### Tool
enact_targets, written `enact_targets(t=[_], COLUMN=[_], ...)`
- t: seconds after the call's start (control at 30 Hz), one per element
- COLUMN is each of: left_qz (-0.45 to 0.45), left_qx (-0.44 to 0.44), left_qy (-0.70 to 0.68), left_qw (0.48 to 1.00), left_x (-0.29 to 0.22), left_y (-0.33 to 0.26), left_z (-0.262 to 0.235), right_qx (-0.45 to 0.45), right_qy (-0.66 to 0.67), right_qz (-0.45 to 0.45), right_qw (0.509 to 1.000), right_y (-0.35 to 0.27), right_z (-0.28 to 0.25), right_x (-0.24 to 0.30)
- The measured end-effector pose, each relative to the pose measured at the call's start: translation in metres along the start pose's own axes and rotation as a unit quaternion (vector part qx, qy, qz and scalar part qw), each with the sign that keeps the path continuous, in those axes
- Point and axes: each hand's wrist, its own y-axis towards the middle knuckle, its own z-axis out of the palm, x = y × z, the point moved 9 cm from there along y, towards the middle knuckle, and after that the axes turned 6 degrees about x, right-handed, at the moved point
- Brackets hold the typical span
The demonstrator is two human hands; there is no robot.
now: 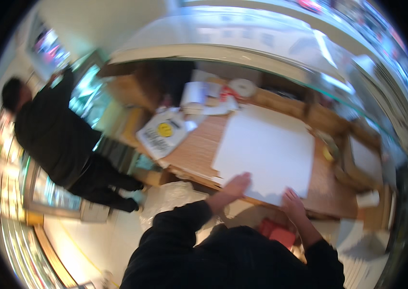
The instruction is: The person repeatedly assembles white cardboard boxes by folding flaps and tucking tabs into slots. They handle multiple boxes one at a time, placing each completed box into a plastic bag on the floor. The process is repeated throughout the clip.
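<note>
1. left hand (pixel 233 187) lies flat and open on the near edge of the white paper sheet (pixel 266 149).
2. right hand (pixel 292 202) rests open on the same edge.
3. the sheet lies on the wooden counter (pixel 196 149).

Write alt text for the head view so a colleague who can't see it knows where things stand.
Both hands rest flat on the near edge of a large white sheet on a wooden counter: the left hand at its left corner, the right hand further right. Another person in dark clothes stands off to the left.
</note>
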Motion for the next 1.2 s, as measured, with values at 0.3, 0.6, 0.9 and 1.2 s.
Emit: enact_targets(t=[0.3,0.6,0.9,1.2], left_qz=[-0.022,-0.167,0.054,0.011], left_qx=[0.159,0.052,0.082,0.191], left_qy=[-0.002,-0.003,0.117,0.102], left_qw=[0.987,0.985,0.988,0.976], left_x=[0.005,0.036,-0.002,-0.009], left_y=[0.017,0.045,0.032,0.055], left_z=[0.005,-0.014,0.008,0.0], right_qx=[0.136,-0.048,-0.111,-0.065], right_qy=[0.0,0.093,0.084,0.104], right_qz=[0.092,0.24,0.149,0.016], right_qw=[0.986,0.965,0.979,0.992], right_y=[0.001,0.02,0.025,0.078], right_z=[0.009,-0.008,-0.002,0.011], right_x=[-0.017,-0.071,-0.057,0.026])
